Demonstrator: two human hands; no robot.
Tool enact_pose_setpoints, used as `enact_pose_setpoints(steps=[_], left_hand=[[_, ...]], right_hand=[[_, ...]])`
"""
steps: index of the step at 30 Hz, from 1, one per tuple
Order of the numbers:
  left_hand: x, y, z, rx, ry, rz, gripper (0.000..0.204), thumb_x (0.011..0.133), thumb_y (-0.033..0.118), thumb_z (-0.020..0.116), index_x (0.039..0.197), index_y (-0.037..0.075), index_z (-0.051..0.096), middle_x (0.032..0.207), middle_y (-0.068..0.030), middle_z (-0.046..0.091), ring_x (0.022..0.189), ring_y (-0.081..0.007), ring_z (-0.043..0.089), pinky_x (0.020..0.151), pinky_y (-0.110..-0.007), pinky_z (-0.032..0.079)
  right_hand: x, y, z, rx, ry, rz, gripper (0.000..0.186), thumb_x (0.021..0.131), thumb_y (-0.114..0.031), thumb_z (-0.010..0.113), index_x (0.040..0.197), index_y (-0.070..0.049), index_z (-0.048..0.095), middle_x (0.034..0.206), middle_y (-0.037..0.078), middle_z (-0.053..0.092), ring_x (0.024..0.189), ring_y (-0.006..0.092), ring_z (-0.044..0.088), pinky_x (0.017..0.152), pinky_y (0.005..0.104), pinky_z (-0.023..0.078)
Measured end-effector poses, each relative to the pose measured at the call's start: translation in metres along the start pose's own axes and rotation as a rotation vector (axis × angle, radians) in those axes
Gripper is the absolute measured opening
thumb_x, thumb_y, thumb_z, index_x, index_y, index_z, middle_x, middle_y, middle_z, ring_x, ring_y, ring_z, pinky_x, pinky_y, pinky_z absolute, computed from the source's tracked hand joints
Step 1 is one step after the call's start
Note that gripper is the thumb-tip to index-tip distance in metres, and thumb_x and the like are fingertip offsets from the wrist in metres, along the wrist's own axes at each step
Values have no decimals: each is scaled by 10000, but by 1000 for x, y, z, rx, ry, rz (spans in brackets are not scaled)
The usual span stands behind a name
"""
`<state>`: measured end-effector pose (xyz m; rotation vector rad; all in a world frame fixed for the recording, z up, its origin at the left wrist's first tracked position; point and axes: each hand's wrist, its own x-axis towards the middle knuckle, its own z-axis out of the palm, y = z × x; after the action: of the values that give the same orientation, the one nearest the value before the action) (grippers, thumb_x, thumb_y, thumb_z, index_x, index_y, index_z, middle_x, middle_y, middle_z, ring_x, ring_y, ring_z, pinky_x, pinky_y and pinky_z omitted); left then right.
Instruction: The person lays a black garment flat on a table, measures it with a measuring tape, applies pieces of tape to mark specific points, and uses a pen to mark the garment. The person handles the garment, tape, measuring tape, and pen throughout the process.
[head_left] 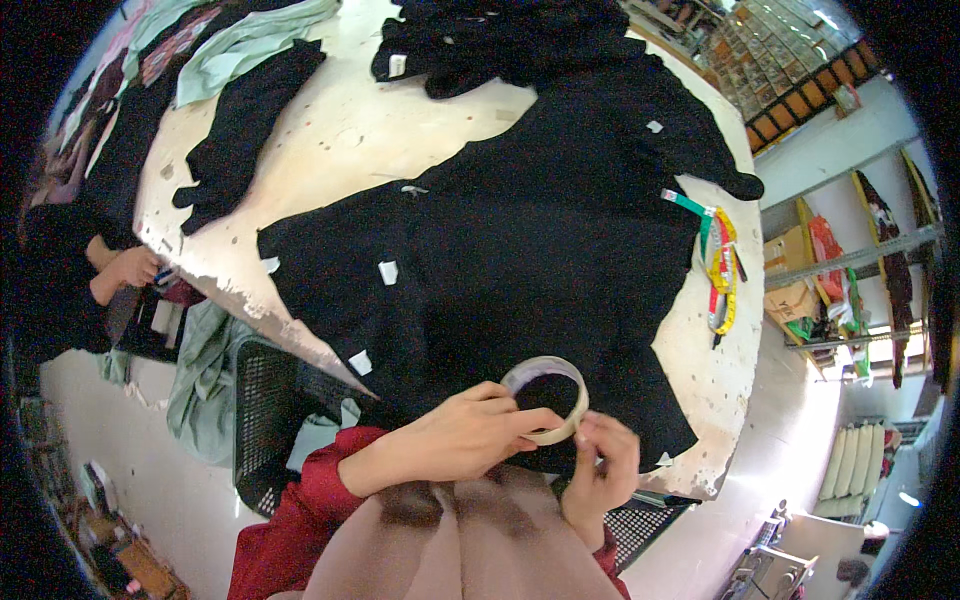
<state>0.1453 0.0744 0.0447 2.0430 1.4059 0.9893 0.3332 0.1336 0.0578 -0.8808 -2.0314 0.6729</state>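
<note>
A roll of pale tape [572,378] is held above the near edge of a black garment [540,260] spread over the table. My left hand [478,432] is closed on the roll's near left side, with fingers reaching into its ring. At the roll's right rim, the thumb and fingertips of my right hand [605,455] are pinched together; whatever lies between them is too small to make out. Small white pieces stick to the garment, among them one on its left part [388,272] and another near its lower left edge [360,361].
A colourful measuring tape [722,270] lies on the worn white table [400,140], right of the garment. More black clothing [500,40] is heaped at the back. A black crate [265,400] stands below the table's left edge. At far left, another person's hand [135,268] shows.
</note>
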Motion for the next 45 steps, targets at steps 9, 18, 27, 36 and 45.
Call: enact_pose_setpoints(steps=[9,18,27,36,45], left_hand=[[8,5,-15,223,100,2,258,857,222,666,1104,164,625,614,11,548,571,-141,591,597,-291,415],[5,26,7,266,222,341,90,816,177,670,901,193,645,616,79,461,524,-40,506,504,-216,346],[-3,20,7,-241,-134,492,179,856,147,560,1007,195,643,728,28,509,659,-116,537,647,-284,412],[-15,4,-74,151,227,-281,652,908,619,467,1094,39,700,1188,-156,617,1156,-315,537,992,-439,416],[-163,-178,-211,219,914,-779,474,1019,414,449,1305,66,599,1261,-86,629,1152,-179,586,1008,-343,414]], right_hand=[[-4,-12,-15,363,-167,-192,269,750,26,752,959,-79,620,970,114,642,867,265,657,718,354,538],[-7,10,-23,603,257,-62,352,649,176,749,912,-21,625,900,83,593,678,214,636,577,337,513],[32,13,-65,288,476,87,534,977,-441,510,1320,-42,419,1097,138,622,1025,300,597,942,466,467],[3,69,-153,-220,658,76,662,935,-201,627,1438,52,280,897,111,598,821,155,570,826,310,494],[40,182,-170,-860,87,99,669,945,-189,617,1513,-80,281,985,175,675,713,231,652,636,408,528]])
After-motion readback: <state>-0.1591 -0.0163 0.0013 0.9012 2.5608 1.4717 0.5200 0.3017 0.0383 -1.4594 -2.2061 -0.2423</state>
